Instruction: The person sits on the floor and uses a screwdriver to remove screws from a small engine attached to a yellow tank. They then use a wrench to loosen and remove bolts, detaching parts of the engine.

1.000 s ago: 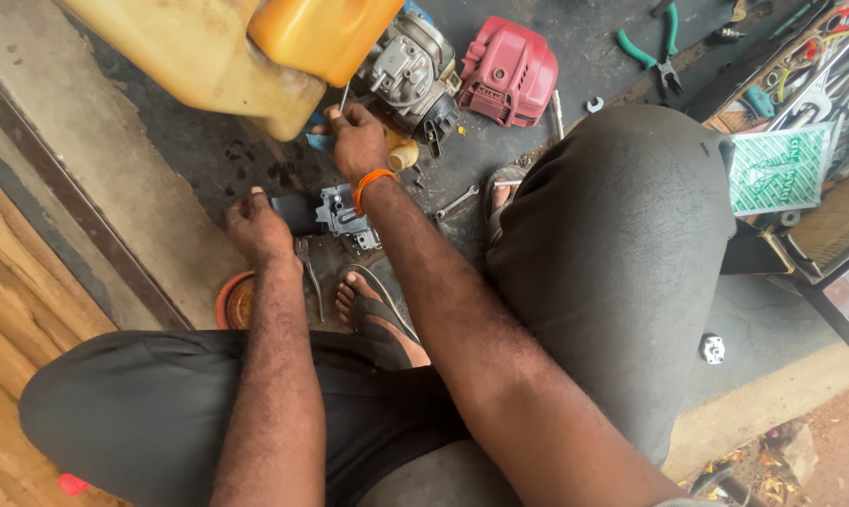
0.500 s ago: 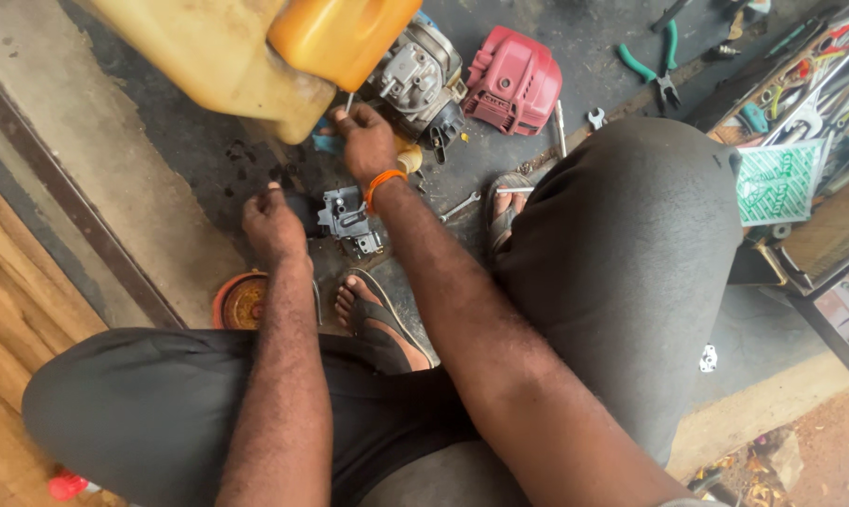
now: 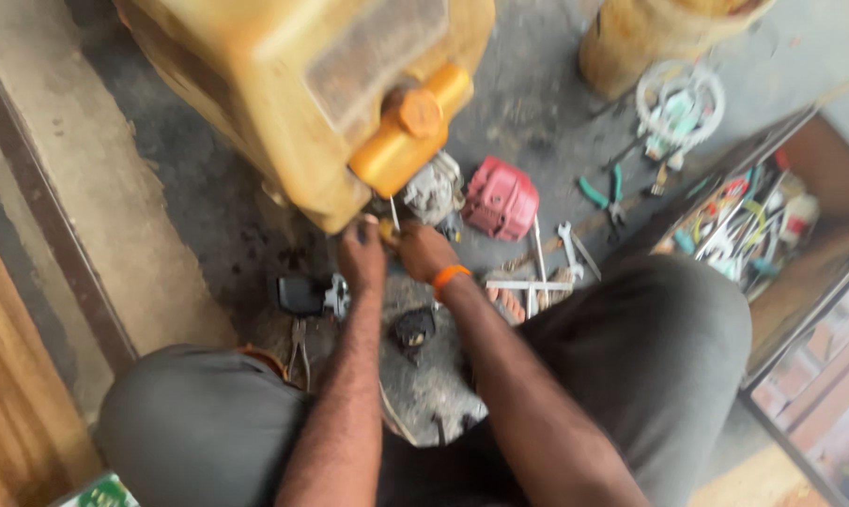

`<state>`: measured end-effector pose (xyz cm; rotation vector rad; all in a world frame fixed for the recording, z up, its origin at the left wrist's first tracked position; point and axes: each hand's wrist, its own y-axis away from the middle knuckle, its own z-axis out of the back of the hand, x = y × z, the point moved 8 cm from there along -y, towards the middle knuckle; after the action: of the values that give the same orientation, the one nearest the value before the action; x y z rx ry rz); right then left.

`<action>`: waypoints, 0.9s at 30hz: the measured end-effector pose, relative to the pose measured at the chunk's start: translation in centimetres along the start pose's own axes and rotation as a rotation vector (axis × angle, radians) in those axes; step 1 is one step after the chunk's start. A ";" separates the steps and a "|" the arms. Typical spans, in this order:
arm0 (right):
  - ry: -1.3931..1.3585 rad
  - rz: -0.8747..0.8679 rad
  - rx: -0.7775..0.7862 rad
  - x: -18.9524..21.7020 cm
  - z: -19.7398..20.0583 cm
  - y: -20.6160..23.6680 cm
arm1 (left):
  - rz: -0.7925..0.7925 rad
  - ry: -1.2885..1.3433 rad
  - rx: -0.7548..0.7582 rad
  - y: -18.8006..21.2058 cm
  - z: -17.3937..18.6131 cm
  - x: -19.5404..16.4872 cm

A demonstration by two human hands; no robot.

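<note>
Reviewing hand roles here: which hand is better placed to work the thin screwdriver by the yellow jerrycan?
Probably the right hand: it appears to grip the screwdriver; the left hand only rests alongside.

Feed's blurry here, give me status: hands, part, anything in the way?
Left hand and right hand together on small yellow part. Grip unclear. Yellow jerrycan looms directly overhead.

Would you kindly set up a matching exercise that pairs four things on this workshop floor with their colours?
Things:
1. engine cover
2. jerrycan
3. wristband on the right hand
4. pliers

Colours:
A. yellow
B. green handles
C. red
D. orange

Pairs: 1-C, 2-A, 3-D, 4-B. The left hand and the right hand meet just under the jerrycan's orange cap.
</note>
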<state>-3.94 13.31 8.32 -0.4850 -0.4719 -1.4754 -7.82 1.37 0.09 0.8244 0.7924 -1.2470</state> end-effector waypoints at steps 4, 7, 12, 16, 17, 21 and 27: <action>-0.006 -0.310 0.203 -2.9 6.3 1.8 | -0.125 0.112 -0.034 -1.0 -2.3 -3.1; 0.058 -0.464 0.250 -1.7 14.3 3.1 | -0.119 0.114 -0.053 -2.2 -3.4 -4.2; 0.150 -0.500 0.355 1.5 24.5 3.8 | -0.102 -0.096 -0.173 -2.7 -4.3 -5.9; -0.113 -0.455 0.354 1.1 25.8 3.0 | -0.221 -0.083 -0.257 -2.1 -4.6 -7.7; -0.117 -0.450 0.345 0.6 25.7 3.0 | -0.209 -0.066 -0.252 -2.0 -4.8 -7.6; -0.080 -0.453 0.250 -0.8 26.0 1.7 | -0.116 -0.056 -0.271 -3.0 -5.3 -6.4; 0.036 -0.461 0.350 1.1 24.6 0.0 | -0.118 0.073 -0.370 -4.6 -6.0 -5.9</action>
<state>-4.01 26.60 29.01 -0.0692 -0.8350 -1.7885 -13.54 8.84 1.82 0.5298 1.1056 -1.1310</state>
